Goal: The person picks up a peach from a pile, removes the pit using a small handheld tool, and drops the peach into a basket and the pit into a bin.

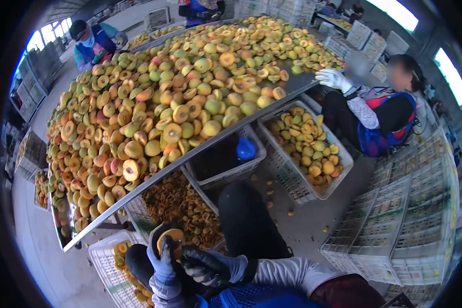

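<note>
My left hand, in a grey-blue glove with dark, stained fingers, grips a cut peach with its orange flesh showing. Right beside it is my right hand, in a dark, wet-looking glove with the fingers curled closed. Whatever those fingers may hold is hidden. Both hands are low in the view, above my lap. Just beyond them stands a crate of brown peach pits and scraps. To the left of my left hand, a white crate contains yellow peach pieces.
A metal-edged table heaped with halved peaches slopes across the view. Under its edge are a crate with a blue scoop-like object and a crate of peach halves. Stacked crates stand right. A seated co-worker reaches toward the table.
</note>
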Demonstrator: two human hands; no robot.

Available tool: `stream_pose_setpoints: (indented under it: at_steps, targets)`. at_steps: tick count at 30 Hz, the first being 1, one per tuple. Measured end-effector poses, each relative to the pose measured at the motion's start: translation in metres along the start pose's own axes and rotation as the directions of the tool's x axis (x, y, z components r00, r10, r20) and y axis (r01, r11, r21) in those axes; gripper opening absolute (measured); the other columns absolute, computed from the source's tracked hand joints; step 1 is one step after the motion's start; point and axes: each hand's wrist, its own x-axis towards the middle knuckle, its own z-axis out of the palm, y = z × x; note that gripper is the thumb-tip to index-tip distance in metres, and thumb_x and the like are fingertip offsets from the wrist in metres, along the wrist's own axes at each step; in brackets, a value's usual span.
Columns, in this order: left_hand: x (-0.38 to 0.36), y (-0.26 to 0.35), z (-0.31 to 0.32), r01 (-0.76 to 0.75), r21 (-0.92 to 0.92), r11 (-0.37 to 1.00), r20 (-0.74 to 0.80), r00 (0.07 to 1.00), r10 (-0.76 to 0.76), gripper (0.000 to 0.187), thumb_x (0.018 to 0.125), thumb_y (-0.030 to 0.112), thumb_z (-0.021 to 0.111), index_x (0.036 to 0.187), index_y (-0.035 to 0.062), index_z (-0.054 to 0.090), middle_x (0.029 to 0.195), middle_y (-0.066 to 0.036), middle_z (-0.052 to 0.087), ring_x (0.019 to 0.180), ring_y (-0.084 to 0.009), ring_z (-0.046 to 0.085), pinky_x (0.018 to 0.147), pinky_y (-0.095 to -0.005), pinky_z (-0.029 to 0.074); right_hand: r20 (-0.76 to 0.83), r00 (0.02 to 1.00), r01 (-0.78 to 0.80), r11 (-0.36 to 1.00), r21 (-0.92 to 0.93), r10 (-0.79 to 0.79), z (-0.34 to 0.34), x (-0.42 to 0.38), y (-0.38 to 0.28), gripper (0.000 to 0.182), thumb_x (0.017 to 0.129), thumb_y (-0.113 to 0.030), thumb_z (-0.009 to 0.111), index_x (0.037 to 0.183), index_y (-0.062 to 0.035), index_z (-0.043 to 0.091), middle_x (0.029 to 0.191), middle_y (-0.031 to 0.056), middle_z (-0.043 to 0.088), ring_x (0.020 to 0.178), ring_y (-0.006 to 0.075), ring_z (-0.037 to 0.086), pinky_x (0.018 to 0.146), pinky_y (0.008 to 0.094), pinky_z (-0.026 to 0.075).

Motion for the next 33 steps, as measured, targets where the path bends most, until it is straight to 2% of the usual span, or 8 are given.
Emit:
stream_pose_setpoints:
  at_steps: [4, 7, 10, 12, 20, 24, 29, 33]
  targets:
    - [0.006, -0.026, -0.009, 0.030, -0.017, 0.999, -0.017, 0.999, -0.030, 0.035, 0.089, 0.024, 0.053, 0.111, -0.0029, 0.053, 0.098, -0.011, 0.059, 0.079, -0.0172, 0.061, 0.067, -0.0253, 0.051, 0.114, 0.991, -0.109, 0.946, 0.306, 0.077, -0.018, 0.011, 0.002, 0.037, 0.094, -0.045, 0.040, 0.095, -0.0099, 0.052, 0.054, -0.0024, 0.037, 0.037, 0.0046, 0.032, 0.028, 0.0176, 0.028]
    - [0.002, -0.033, -0.011, -0.555, 0.423, 0.717, 0.154, 0.823, 0.546, 0.026, 0.093, 0.014, 0.047, 0.109, -0.0035, 0.056, 0.096, -0.017, 0.061, 0.088, -0.0247, 0.059, 0.073, -0.0321, 0.049, 0.552, 0.814, -0.347, 0.915, 0.207, 0.183, -0.037, 0.018, -0.001, 0.034, 0.091, -0.040, 0.048, 0.092, -0.0074, 0.058, 0.076, 0.0041, 0.062, 0.046, 0.0145, 0.049, 0.041, 0.0261, 0.039]
    - [0.000, -0.027, -0.014, -0.609, 0.430, 0.667, 0.236, 0.789, 0.568, 0.028, 0.092, 0.014, 0.049, 0.116, -0.0007, 0.053, 0.104, -0.018, 0.059, 0.087, -0.0297, 0.058, 0.078, -0.0346, 0.049, 0.320, 0.940, -0.141, 0.989, 0.049, 0.118, -0.041, 0.010, 0.005, 0.042, 0.090, -0.047, 0.045, 0.097, -0.0084, 0.059, 0.075, 0.0018, 0.062, 0.040, 0.0119, 0.041, 0.036, 0.0200, 0.031]
    - [-0.004, -0.016, -0.016, -0.197, 0.252, 0.947, 0.207, 0.967, 0.147, 0.039, 0.090, 0.013, 0.054, 0.127, 0.0089, 0.045, 0.113, -0.017, 0.055, 0.086, -0.0331, 0.058, 0.080, -0.0388, 0.049, -0.228, 0.973, -0.029, 0.973, -0.227, -0.024, -0.042, 0.007, 0.006, 0.046, 0.089, -0.048, 0.047, 0.107, -0.0073, 0.058, 0.080, 0.0014, 0.064, 0.046, 0.0134, 0.049, 0.040, 0.0223, 0.039]
    - [-0.009, -0.002, 0.002, -0.145, 0.022, 0.989, 0.092, 0.986, 0.142, 0.039, 0.090, 0.027, 0.049, 0.111, -0.0061, 0.053, 0.097, -0.012, 0.062, 0.087, -0.0182, 0.060, 0.080, -0.0289, 0.046, 0.193, 0.979, -0.102, 0.978, 0.183, 0.066, -0.001, 0.004, 0.016, 0.038, 0.095, -0.045, 0.037, 0.087, -0.0100, 0.050, 0.053, -0.0021, 0.035, 0.037, 0.0063, 0.031, 0.029, 0.0198, 0.024]
    - [-0.024, -0.025, 0.004, 0.038, -0.399, 0.916, -0.095, 0.992, -0.083, 0.041, 0.094, 0.032, 0.044, 0.111, -0.0030, 0.055, 0.097, -0.010, 0.063, 0.088, -0.0162, 0.058, 0.080, -0.0288, 0.046, 0.065, 0.998, -0.002, 1.000, 0.028, 0.000, 0.008, 0.000, 0.007, 0.043, 0.095, -0.046, 0.035, 0.092, -0.0075, 0.055, 0.055, 0.0000, 0.037, 0.040, 0.0076, 0.033, 0.032, 0.0209, 0.028]
    - [-0.035, -0.015, -0.019, 0.013, -0.253, 0.967, -0.180, 0.982, -0.060, 0.039, 0.093, 0.032, 0.045, 0.109, -0.0017, 0.057, 0.097, -0.009, 0.062, 0.089, -0.0160, 0.058, 0.082, -0.0287, 0.045, 0.105, 0.993, 0.040, 0.983, 0.177, -0.060, -0.020, 0.005, -0.012, 0.044, 0.095, -0.046, 0.037, 0.094, -0.0070, 0.058, 0.059, 0.0012, 0.040, 0.043, 0.0082, 0.035, 0.033, 0.0207, 0.028]
    - [-0.046, 0.008, -0.047, -0.162, 0.129, 0.978, -0.294, 0.936, 0.194, 0.038, 0.094, 0.030, 0.041, 0.108, -0.0021, 0.057, 0.100, -0.010, 0.060, 0.092, -0.0172, 0.057, 0.085, -0.0298, 0.043, -0.293, 0.944, 0.077, 0.963, -0.260, -0.154, 0.000, 0.007, 0.003, 0.042, 0.094, -0.046, 0.040, 0.089, -0.0082, 0.058, 0.057, 0.0005, 0.041, 0.041, 0.0086, 0.036, 0.035, 0.0219, 0.029]
